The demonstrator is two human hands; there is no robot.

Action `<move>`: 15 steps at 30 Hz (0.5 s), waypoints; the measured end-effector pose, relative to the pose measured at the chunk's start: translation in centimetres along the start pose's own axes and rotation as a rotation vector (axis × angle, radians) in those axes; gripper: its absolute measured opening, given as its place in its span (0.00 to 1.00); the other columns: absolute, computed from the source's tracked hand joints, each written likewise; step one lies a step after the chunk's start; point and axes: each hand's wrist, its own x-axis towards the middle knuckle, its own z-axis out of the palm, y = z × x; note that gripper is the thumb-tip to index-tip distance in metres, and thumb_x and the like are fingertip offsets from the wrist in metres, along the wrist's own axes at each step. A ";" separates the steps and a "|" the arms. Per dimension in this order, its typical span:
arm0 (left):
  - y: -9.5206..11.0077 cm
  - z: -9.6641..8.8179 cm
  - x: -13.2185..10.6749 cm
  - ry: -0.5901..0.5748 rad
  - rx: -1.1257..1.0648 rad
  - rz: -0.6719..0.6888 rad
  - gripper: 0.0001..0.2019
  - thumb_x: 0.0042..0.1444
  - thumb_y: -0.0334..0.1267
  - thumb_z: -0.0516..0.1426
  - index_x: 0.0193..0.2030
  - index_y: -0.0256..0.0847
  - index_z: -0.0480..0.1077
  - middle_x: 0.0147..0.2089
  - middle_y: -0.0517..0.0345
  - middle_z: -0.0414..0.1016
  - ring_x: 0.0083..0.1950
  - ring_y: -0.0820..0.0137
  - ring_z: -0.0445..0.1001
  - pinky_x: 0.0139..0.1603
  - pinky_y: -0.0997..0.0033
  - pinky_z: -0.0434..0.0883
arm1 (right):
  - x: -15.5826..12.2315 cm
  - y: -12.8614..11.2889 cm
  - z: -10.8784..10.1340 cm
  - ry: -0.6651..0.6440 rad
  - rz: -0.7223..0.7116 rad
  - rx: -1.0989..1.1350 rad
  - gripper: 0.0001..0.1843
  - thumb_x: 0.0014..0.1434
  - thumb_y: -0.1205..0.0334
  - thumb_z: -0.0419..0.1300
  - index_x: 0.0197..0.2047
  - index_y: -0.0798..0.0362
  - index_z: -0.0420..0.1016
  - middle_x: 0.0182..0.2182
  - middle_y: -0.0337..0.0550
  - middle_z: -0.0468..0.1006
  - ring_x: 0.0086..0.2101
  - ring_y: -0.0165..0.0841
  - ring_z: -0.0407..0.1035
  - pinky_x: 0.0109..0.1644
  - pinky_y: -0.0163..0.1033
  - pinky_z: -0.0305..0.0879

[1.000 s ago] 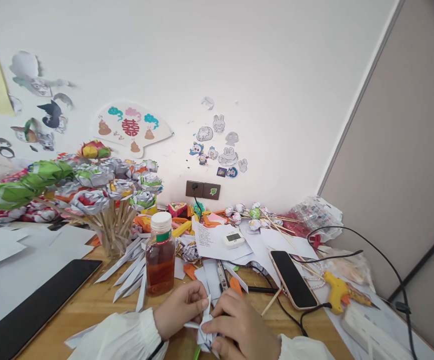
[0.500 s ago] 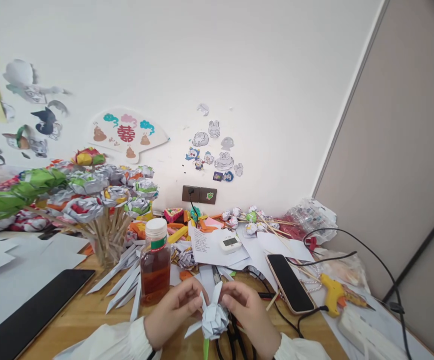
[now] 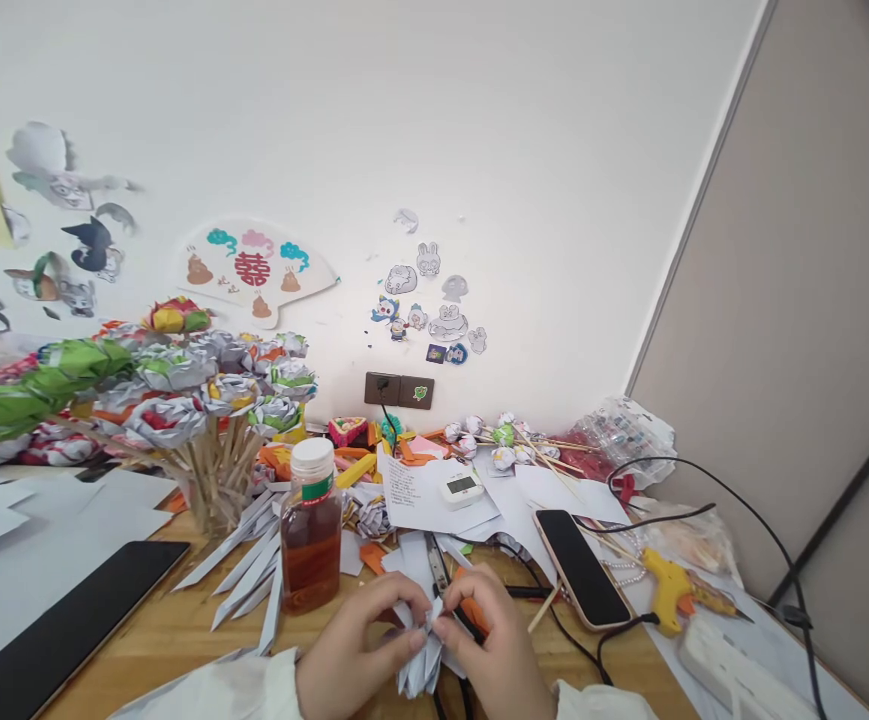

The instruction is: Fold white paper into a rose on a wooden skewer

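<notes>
Between my hands, low in the head view, is a folded white paper flower made of layered strips. My left hand pinches its upper edge with thumb and forefinger. On the other side, the thumb and fingers of my right hand close on the same upper part, the tips almost meeting the left ones. Part of the flower is covered by my fingers. Just beyond my left hand stands a bottle of amber liquid with a white cap. Several folded white paper strips lie left of the bottle.
A bunch of paper flowers on sticks stands at the left, behind a black tablet-like slab. On the right are a phone, a yellow glue gun, cables and a white power strip. A white timer rests on papers.
My hands have drawn closer together, their fingertips now almost meeting at the flower's upper part. The flower has turned, and its long upright strips and green lower end no longer show.
</notes>
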 end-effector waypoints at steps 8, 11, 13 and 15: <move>0.2 0.7 -0.4 0.098 0.124 -0.005 0.04 0.46 0.33 0.58 0.30 0.38 0.67 0.31 0.59 0.70 0.34 0.69 0.68 0.35 0.75 0.64 | 0.0 -0.2 0.2 -0.018 -0.207 -0.025 0.07 0.49 0.72 0.56 0.29 0.52 0.63 0.27 0.37 0.66 0.32 0.31 0.61 0.36 0.36 0.57; -0.1 0.7 -0.4 0.128 0.155 0.042 0.05 0.45 0.33 0.59 0.30 0.39 0.67 0.30 0.59 0.70 0.33 0.70 0.68 0.34 0.75 0.65 | -0.1 -0.2 0.3 0.007 -0.276 -0.045 0.08 0.50 0.73 0.55 0.30 0.51 0.62 0.27 0.37 0.68 0.32 0.31 0.61 0.37 0.36 0.58; -0.3 0.7 -0.5 0.144 0.158 0.103 0.05 0.46 0.33 0.59 0.31 0.39 0.67 0.31 0.58 0.71 0.34 0.69 0.69 0.36 0.74 0.65 | -0.2 -0.4 0.2 0.014 -0.315 -0.071 0.09 0.50 0.74 0.54 0.31 0.50 0.61 0.27 0.37 0.68 0.32 0.31 0.61 0.37 0.37 0.58; -0.4 0.7 -0.5 0.149 0.157 0.181 0.04 0.47 0.33 0.58 0.31 0.39 0.67 0.32 0.57 0.71 0.35 0.69 0.69 0.38 0.73 0.65 | -0.2 -0.5 0.2 0.001 -0.347 -0.096 0.10 0.51 0.75 0.53 0.31 0.50 0.61 0.27 0.36 0.69 0.31 0.31 0.60 0.37 0.37 0.58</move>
